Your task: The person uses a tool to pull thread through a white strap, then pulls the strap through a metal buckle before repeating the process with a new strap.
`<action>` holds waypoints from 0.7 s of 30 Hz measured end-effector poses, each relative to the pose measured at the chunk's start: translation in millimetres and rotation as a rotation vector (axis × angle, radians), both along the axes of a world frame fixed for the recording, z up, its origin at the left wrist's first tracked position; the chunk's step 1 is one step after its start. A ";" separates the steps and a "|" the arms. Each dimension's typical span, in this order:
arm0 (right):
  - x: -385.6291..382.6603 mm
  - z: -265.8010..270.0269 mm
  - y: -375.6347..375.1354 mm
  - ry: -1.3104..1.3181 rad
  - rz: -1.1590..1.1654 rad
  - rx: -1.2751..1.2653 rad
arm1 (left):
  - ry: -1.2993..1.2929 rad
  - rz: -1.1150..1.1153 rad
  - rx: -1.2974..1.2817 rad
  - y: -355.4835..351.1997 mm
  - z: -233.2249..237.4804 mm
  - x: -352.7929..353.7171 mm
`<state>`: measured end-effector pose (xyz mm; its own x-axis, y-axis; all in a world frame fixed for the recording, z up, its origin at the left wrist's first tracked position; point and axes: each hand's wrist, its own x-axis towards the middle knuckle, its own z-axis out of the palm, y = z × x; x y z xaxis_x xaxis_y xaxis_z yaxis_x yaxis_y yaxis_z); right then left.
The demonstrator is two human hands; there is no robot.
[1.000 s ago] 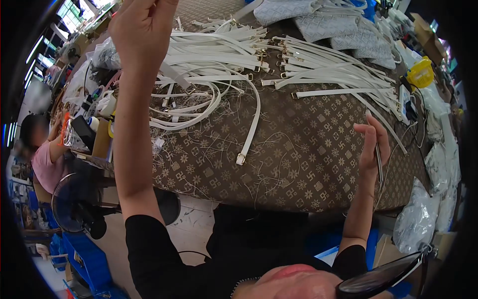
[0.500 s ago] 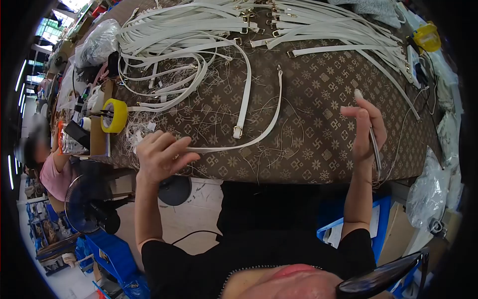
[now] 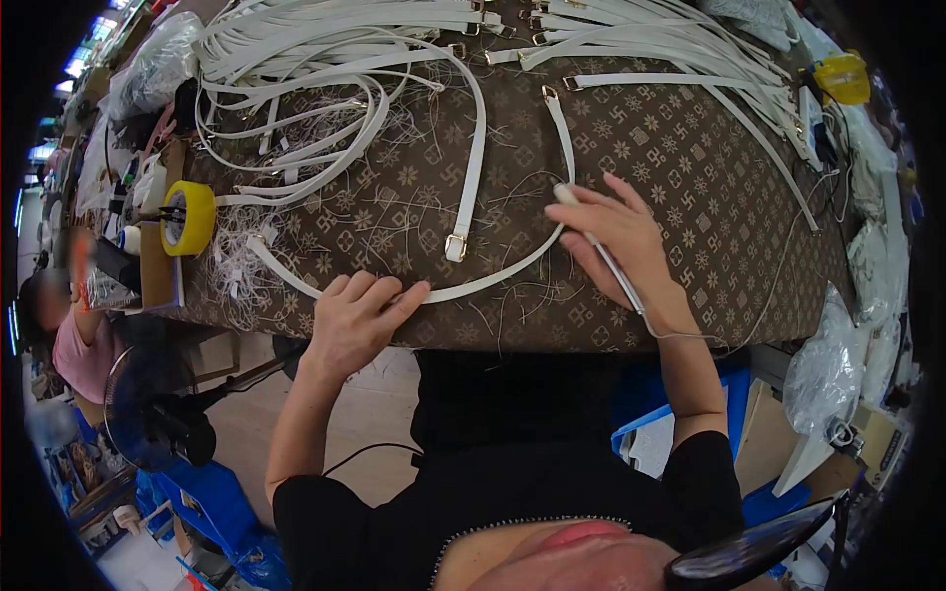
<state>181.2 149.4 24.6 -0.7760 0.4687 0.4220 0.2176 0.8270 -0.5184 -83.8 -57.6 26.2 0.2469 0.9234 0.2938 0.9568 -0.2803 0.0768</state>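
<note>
A narrow white strap curves across the patterned cloth in front of me, with a metal fitting at its far end. My left hand is closed on this strap, and a length of it sticks out to the left. My right hand holds a slim corded pen-like tool with a pale tip, right beside the strap's curve. The tool's exact kind I cannot make out. Between the hands, slightly farther off, lies the buckle end of another white strap.
Piles of white straps with buckles lie at the back. Loose thread scraps litter the left side, near a yellow tape roll. A fan stands lower left; a person in pink is beyond. Plastic bags hang at right.
My right hand has moved left with the pen-like tool, up to the strap. My left hand has shifted right along the strap, whose left end now shows. The camera view has shifted slightly.
</note>
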 end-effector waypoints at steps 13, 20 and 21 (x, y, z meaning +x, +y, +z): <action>61.1 -17.2 -16.1 -0.056 -0.188 0.058 | -0.074 0.099 -0.048 -4.7 -9.5 15.5; 91.6 -21.4 -32.3 0.106 -0.381 -0.139 | -0.114 0.184 -0.064 -11.8 -11.7 24.3; 96.0 -19.4 -32.2 0.178 -0.434 -0.149 | -0.114 0.184 -0.069 -13.8 -13.6 24.5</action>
